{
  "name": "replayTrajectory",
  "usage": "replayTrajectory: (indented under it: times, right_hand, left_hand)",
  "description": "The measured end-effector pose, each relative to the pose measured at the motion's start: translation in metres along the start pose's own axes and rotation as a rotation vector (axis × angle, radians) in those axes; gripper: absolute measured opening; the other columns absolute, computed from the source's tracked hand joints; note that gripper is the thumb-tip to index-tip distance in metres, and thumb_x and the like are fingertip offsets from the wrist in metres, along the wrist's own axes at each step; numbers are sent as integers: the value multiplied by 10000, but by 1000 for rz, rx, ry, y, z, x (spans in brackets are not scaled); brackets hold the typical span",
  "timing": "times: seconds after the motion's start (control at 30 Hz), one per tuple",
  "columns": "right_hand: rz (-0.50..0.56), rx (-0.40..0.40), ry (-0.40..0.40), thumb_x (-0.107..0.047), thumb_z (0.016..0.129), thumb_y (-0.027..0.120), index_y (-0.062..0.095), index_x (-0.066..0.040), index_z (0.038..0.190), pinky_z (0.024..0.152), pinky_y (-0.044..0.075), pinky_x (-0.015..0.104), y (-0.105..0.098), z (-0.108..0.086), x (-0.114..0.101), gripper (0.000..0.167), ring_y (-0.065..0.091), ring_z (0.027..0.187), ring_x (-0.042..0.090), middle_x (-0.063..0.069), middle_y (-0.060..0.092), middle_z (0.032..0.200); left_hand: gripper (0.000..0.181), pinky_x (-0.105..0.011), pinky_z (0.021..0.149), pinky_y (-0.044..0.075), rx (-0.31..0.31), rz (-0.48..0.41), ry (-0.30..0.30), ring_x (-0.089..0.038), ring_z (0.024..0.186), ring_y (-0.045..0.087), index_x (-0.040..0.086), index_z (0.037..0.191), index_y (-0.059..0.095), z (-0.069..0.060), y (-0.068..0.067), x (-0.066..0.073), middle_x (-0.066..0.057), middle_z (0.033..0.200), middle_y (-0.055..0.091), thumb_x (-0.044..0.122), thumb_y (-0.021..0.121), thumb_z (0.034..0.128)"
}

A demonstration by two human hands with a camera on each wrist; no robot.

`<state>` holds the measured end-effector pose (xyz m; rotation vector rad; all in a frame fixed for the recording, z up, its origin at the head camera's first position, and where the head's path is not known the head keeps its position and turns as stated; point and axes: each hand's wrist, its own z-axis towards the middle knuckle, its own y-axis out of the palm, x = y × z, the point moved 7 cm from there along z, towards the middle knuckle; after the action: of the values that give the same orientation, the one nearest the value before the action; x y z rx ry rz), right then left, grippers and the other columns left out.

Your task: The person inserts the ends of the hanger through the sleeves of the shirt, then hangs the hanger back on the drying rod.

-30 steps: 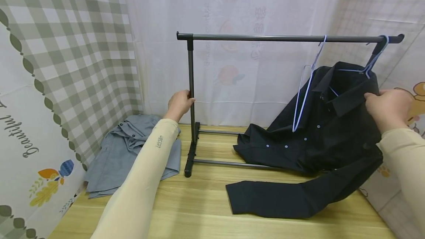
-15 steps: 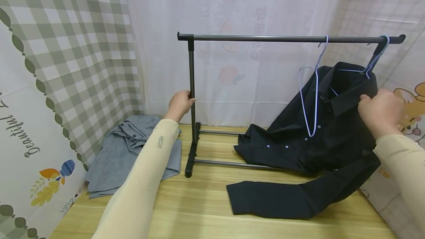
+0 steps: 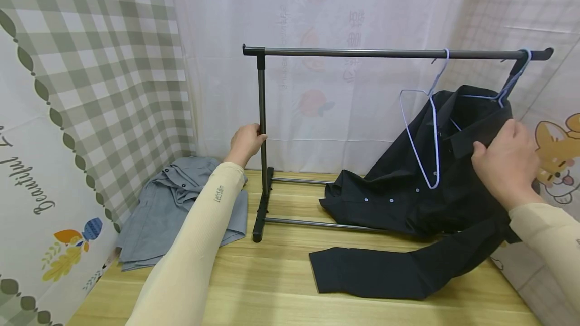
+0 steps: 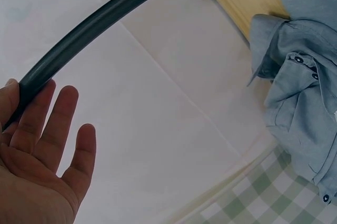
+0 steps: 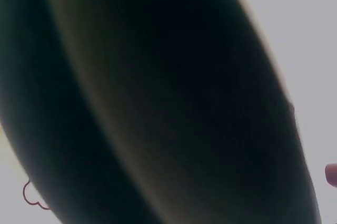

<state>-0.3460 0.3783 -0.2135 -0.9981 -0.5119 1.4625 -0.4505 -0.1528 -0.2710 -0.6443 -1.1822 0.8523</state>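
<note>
My left hand [image 3: 246, 144] pinches the black left upright [image 3: 263, 104] of a clothes rack between thumb and fingers. In the left wrist view, other fingers of that hand [image 4: 47, 150] stand loosely off the post [image 4: 89, 29]. A black button-up shirt [image 3: 408, 210] hangs on a lilac hanger [image 3: 514, 82] at the rack's right end. Over its shoulder and front lies my right hand [image 3: 507, 160], thumb extended; its other fingers are partly hidden. Blurred dark cloth [image 5: 174, 92] fills much of the right wrist view, with a fingertip [image 5: 331, 175] apart from it.
A second lilac hanger [image 3: 436, 135] hangs bare from the crossbar [image 3: 344, 52], in front of the shirt. At left lies a folded grey-blue shirt [image 3: 172, 215] on the wooden table [image 3: 267, 286]. One black sleeve [image 3: 367, 271] stretches across the tabletop.
My right hand has moved left and slightly down over the shirt's shoulder, its thumb now farther from the fingers. The bare hanger has swung round. My left hand stays on the post.
</note>
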Motion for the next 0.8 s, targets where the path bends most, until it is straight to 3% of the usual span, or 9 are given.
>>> replayTrajectory:
  times: [0.1, 0.17, 0.27, 0.4, 0.57, 0.8]
  right_hand:
    - [-112, 3, -41, -189, 952, 546, 116, 194, 1469, 1107, 103, 682, 10, -7, -3, 774, 82, 1405, 551, 412, 85, 1502]
    - [-176, -8, -97, -166, 926, 585, 71, 209, 1463, 1125, -55, 654, 18, -12, -5, 832, -81, 1454, 496, 371, -51, 1557]
    - [-235, -40, -186, -158, 898, 634, 94, 209, 1461, 1107, -126, 644, 33, -24, -8, 862, -172, 1452, 460, 335, -128, 1567]
    - [-260, -69, -293, -146, 873, 660, 165, 200, 1460, 1111, -159, 595, 53, -43, -13, 843, -190, 1451, 434, 340, -91, 1564]
    - [-230, -92, -406, -145, 875, 656, 277, 194, 1437, 1136, -90, 602, 76, -65, -27, 758, -52, 1458, 485, 385, 78, 1547]
    - [-155, -82, -610, -163, 827, 741, 462, 139, 1357, 1093, 203, 666, 106, -109, -56, 671, 240, 1392, 523, 401, 315, 1458]
  left_hand:
    - [286, -416, 779, 502, 1, 0, 0, -266, 897, 624, 36, 1135, 665, 1, 1, -2, -118, 1037, 685, 280, 557, 1031]
    - [289, -417, 784, 502, 0, 0, 0, -265, 904, 623, 39, 1142, 662, 1, 1, -2, -117, 1046, 684, 284, 555, 1032]
    - [296, -423, 794, 504, 0, 0, -1, -268, 917, 627, 41, 1155, 660, 2, 2, -3, -118, 1060, 684, 289, 554, 1032]
    - [290, -424, 798, 506, 3, -3, 0, -267, 922, 629, 40, 1141, 661, 2, 2, -3, -116, 1059, 684, 287, 556, 1032]
    - [284, -419, 798, 505, 11, -11, 2, -265, 923, 629, 39, 1141, 661, 2, 3, -3, -116, 1059, 682, 279, 554, 1034]
    - [289, -424, 793, 503, 12, -17, 8, -266, 916, 628, 37, 1152, 658, 0, 3, -2, -117, 1053, 682, 279, 553, 1034]
